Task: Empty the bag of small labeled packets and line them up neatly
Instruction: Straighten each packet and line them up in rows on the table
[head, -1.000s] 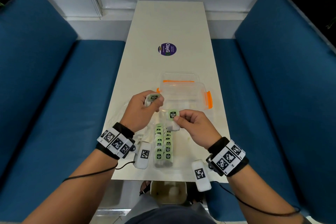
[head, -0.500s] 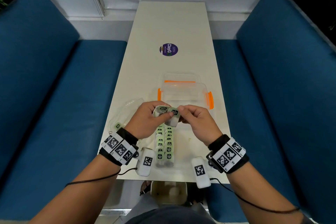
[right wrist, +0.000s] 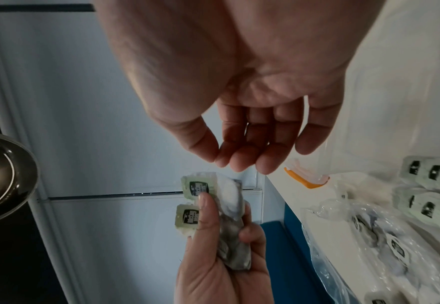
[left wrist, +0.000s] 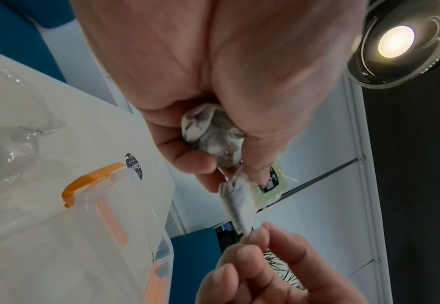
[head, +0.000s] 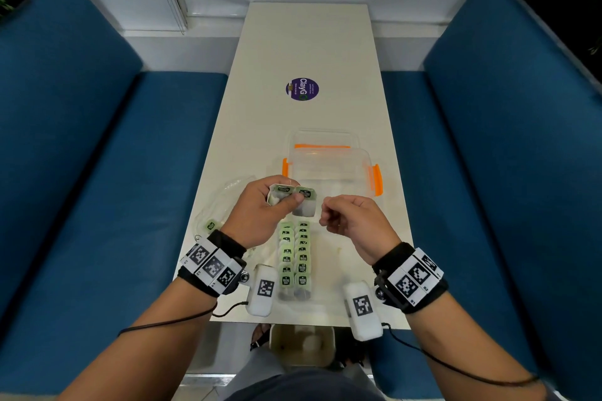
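My left hand [head: 286, 196] is raised over the white table [head: 309, 42] and grips two small green-labelled packets [head: 304, 202] side by side, thumb across their fronts. The right wrist view shows the same pair [right wrist: 198, 186] pinched in the left hand [right wrist: 221, 222]. My right hand [head: 325, 209] hovers just right of them with loosely curled fingers [right wrist: 239, 162] and holds nothing. Below the hands, two neat rows of packets [head: 294, 257] run toward the near edge. The crumpled clear bag [head: 224, 202] lies at the left with a packet [head: 211, 225] inside.
A clear plastic box with orange latches [head: 329, 169] stands just beyond the hands, its lid [head: 322, 140] behind it. A round purple sticker [head: 302, 89] marks the table's middle. Blue benches [head: 97, 172] flank both long sides.
The hands came together and the right hand's packet passed to the left hand, which now holds two. The right hand has drawn back a little to the right, empty.
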